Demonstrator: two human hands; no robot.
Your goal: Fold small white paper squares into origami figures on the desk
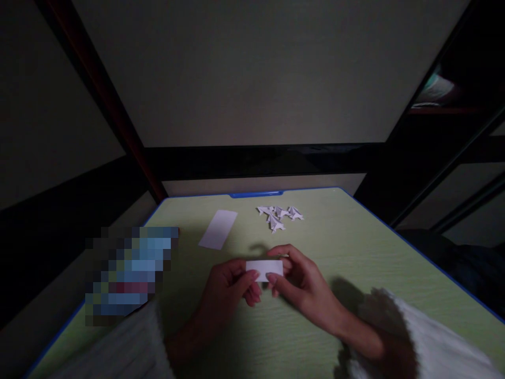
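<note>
A small white rectangle of paper [263, 268], seemingly folded, is held up between my two hands over the table. My left hand [231, 287] pinches its left end, thumb on the near face and fingers behind. At the right end, my right hand [302, 279] presses its thumb on the lower edge, with the index finger raised and curved above. Beyond the hands lie several folded white paper figures [276, 223], close together and pointed in shape. To their left a flat white paper sheet [219, 229] rests on the table.
The pale green table [252, 347] has a blue edge and a blue handle-like strip [256, 194] at the far side. A pixelated, blurred-out object [134, 273] lies at the left. Behind the table stands a panelled wall or cabinet [252, 79]; dark shelving is at the right.
</note>
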